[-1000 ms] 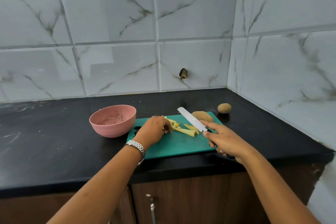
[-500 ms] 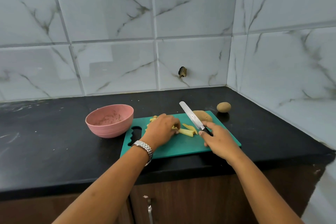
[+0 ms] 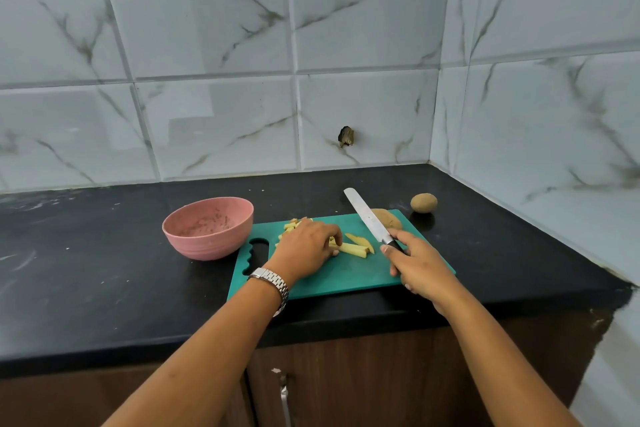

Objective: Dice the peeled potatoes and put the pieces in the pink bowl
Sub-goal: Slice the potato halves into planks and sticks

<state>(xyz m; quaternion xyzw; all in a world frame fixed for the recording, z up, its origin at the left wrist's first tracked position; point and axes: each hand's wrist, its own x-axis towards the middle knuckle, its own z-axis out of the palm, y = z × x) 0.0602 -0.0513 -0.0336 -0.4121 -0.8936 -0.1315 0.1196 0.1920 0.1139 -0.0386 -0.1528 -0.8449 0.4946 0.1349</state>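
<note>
The pale yellow peeled potato sticks lie in the middle of the green plastic cutting board, and your left hand covers their left ends, the fingers curled down onto them and holding them in place. More small cut pieces sit just behind this hand, near the far edge of the board. Your right hand is just to the right of the sticks, at the near right part of the board, and it grasps the dark handle of the long steel knife. The blade is lifted and points away from you, over the far edge of the board, not touching the sticks.

A brown potato piece rests at the far right corner of the board, partly behind the blade. A whole brown potato stands on the black stone countertop just beyond that corner, near the tiled side wall. The round pink bowl stands beside the left, handle end of the board, close to your left hand. To the left of the bowl the countertop gives wide room; on the right side the wall is near.
</note>
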